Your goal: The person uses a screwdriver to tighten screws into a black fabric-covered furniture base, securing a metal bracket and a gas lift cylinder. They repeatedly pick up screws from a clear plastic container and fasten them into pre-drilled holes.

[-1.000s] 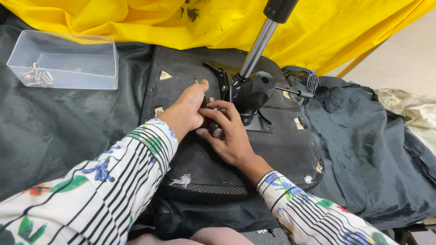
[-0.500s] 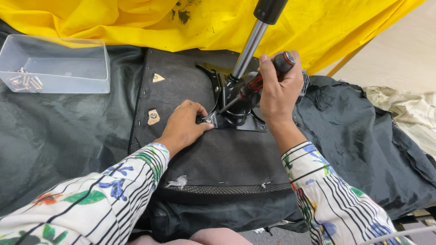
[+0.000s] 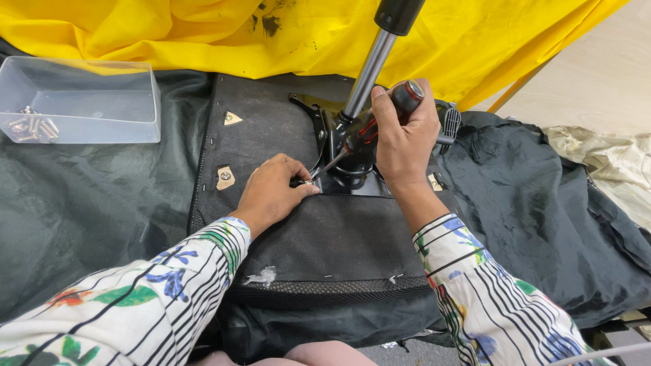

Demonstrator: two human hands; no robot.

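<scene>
We look down on an upturned black chair seat (image 3: 319, 237) lying on dark green cloth (image 3: 88, 217), with a yellow sheet (image 3: 203, 34) bunched behind it. From the middle of the seat's underside rises a black metal mechanism (image 3: 339, 146) with a shiny gas cylinder (image 3: 366, 74) slanting up and away from us.

Our right hand (image 3: 403, 139) is wrapped fully around the black and red handle of a screwdriver (image 3: 376, 125); the fingers are curled tight, the thumb lies along the handle, and the butt end shows above the fist. The shaft slopes down to the left, and its tip meets the base plate of the mechanism right at our left fingertips.

Our left hand (image 3: 271, 193) lies palm down on the seat fabric. Its fingers are drawn together and pinched at the tips around a small metal piece (image 3: 306, 181) just where the screwdriver tip lands; it is too small to tell exactly what it is.

At far left, well apart from both hands, a clear plastic box (image 3: 102, 102) stands on the cloth, with a handful of silver screws (image 3: 30, 127) in its left corner.
</scene>
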